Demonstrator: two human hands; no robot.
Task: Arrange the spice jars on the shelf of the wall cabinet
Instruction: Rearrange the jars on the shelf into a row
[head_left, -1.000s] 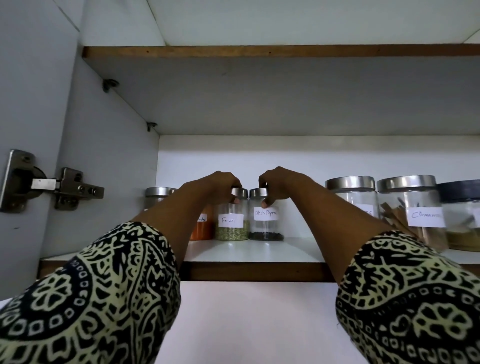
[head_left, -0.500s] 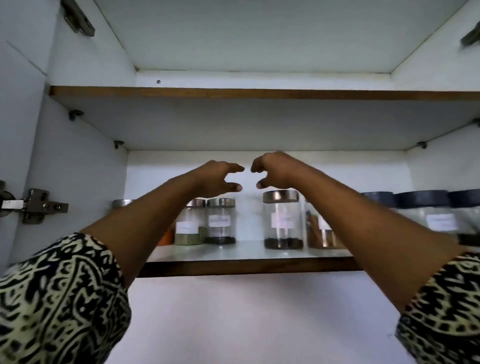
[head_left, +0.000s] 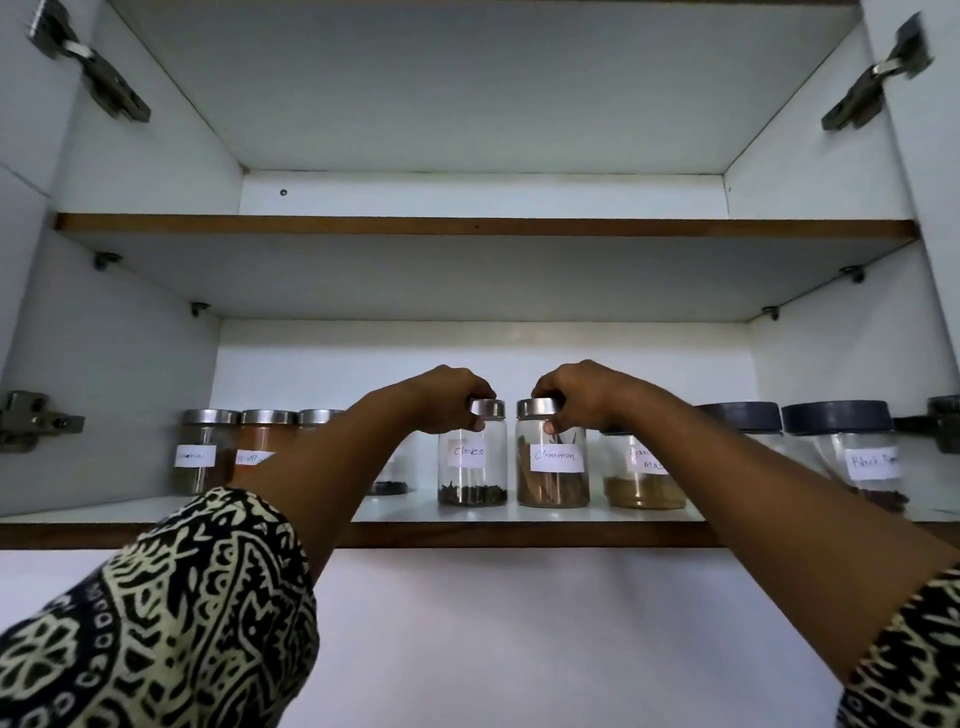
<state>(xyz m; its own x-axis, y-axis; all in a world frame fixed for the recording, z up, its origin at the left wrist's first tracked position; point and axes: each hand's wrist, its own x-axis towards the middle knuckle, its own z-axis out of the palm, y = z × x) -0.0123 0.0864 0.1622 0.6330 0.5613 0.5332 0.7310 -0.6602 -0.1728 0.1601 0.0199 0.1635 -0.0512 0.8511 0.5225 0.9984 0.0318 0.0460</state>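
Observation:
A row of glass spice jars stands on the lower shelf (head_left: 519, 512) of the open wall cabinet. My left hand (head_left: 447, 397) grips the steel lid of the jar labelled Cloves (head_left: 471, 462), at the middle of the shelf. My right hand (head_left: 582, 395) grips the lid of the Cinnamon jar (head_left: 553, 467), which stands right beside it. Both jars rest upright on the shelf. To their left stand a jar of brownish spice (head_left: 200, 452) and a jar of orange powder (head_left: 260, 444); my left forearm hides others behind it.
Right of the cinnamon stands a jar of tan powder (head_left: 644, 478), then dark-lidded jars, one labelled Black Pepper (head_left: 857, 457). The upper shelf (head_left: 483, 226) holds nothing. Door hinges (head_left: 31, 421) stick out at both cabinet sides. A white wall lies below the shelf.
Both hands have let go of the fennel and black pepper jars at the left, lifted off open, moved right and closed on the lids of the cloves and cinnamon jars. The view has shifted right.

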